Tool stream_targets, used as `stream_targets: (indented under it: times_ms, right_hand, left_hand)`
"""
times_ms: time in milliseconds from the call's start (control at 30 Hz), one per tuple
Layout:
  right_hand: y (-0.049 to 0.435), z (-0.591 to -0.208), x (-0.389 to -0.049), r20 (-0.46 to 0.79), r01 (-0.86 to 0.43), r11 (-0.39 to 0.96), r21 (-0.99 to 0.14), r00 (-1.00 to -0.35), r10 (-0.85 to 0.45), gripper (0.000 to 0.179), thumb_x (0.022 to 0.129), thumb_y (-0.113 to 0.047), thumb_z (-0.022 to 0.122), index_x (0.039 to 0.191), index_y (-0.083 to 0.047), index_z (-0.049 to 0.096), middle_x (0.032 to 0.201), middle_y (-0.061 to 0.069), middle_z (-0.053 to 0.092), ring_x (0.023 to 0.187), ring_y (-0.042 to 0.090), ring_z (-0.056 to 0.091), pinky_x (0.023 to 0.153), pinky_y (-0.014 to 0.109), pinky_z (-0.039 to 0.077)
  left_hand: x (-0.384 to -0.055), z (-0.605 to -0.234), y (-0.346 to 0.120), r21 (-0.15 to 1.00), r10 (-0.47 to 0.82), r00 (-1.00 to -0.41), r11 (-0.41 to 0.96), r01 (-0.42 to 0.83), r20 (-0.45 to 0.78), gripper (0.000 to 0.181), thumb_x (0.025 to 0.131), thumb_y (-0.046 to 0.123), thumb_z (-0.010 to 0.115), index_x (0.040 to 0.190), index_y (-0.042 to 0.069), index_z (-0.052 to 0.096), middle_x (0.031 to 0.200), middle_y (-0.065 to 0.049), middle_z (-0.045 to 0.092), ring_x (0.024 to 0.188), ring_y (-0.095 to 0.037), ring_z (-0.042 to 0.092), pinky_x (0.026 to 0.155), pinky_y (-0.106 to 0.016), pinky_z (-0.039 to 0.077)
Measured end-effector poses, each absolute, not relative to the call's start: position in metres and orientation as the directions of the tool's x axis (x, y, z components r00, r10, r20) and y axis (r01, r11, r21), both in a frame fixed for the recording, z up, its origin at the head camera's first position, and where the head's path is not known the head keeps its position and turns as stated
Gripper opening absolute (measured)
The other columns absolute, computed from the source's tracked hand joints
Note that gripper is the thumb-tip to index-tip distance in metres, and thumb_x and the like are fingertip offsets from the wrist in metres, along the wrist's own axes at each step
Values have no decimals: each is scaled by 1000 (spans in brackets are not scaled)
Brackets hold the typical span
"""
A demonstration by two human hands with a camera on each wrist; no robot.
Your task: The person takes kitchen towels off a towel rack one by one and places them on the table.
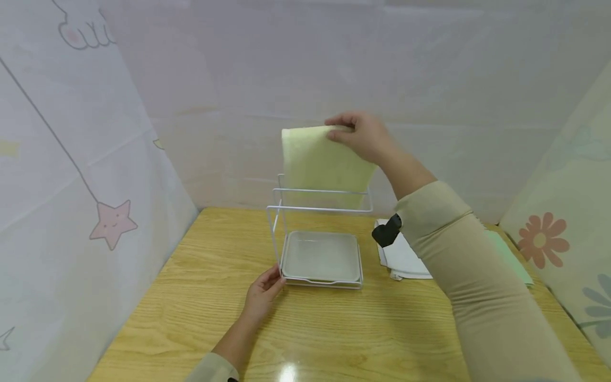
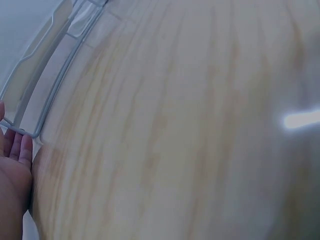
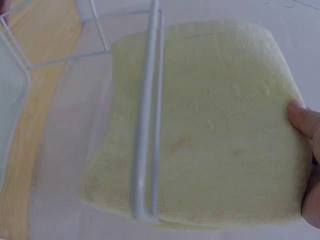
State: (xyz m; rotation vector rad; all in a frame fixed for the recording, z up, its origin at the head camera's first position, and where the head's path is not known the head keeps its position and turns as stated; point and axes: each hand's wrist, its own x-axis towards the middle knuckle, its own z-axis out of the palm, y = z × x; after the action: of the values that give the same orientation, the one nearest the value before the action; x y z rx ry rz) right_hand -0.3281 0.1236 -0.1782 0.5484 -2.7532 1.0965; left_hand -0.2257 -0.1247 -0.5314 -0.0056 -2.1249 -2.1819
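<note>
High over the table, my right hand (image 1: 365, 135) pinches a folded pale yellow towel (image 1: 317, 159) by its top edge, thumb on the near side. The towel hangs upright behind the front bars of a white wire rack (image 1: 320, 210); its lower part shows through them. In the right wrist view the towel (image 3: 215, 120) has a fuzzy surface, and two bars cross in front of it. My left hand (image 1: 262, 294) grips the rack's front left bottom corner, thumb and fingers around the wire. A whitish shallow tray (image 1: 322, 257) sits in the rack's base.
Right of the rack lies a folded white cloth (image 1: 406, 260), partly hidden by my right sleeve (image 1: 477, 265). Farther right is a green cloth (image 1: 511, 257). Printed fabric walls (image 1: 238, 79) stand behind and beside the wooden table (image 1: 191, 297).
</note>
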Motion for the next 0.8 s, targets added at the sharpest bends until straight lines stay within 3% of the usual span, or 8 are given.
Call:
stream_targets:
  times_ms: [233,367,567,800]
  right_hand:
    - [132,-149,-310,324,-397,685,-611,-915,-241,36,94,-34,66,128,-21,66,133,1,64,116,13,57,92,27,44]
    - [138,-136,-300,350,-390,680,-620,-914,-206,36,92,-37,68,125,-23,68,129,-1,66,101,8,57,83,21,44]
    - [151,-118,-286,414,-429,617,-659,-893,-178,34,87,-35,74,118,-21,72,105,-10,71,77,1,57,70,17,45]
    - [175,-110,-265,424,-455,569,-685,-884,-197,27,85,-31,77,111,-23,75,86,-20,69,65,1,58,59,14,47]
  left_hand:
    - [-226,-531,-124,995,-62,-994,-33,98,95,46,92,-2,62,135,-11,49,131,-34,54,98,1,60,84,-11,52]
    - [-225,-531,-124,995,-63,-994,-22,95,94,45,93,-2,62,135,-12,49,131,-34,54,99,-1,60,84,-11,52]
    - [-225,-529,-123,996,-59,-995,-31,80,78,46,92,-2,62,135,-11,49,132,-33,54,99,0,60,84,-11,52]
    - [-226,-530,-120,996,-63,-995,-36,82,80,45,92,-3,62,135,-12,49,132,-35,54,98,0,61,83,-11,52]
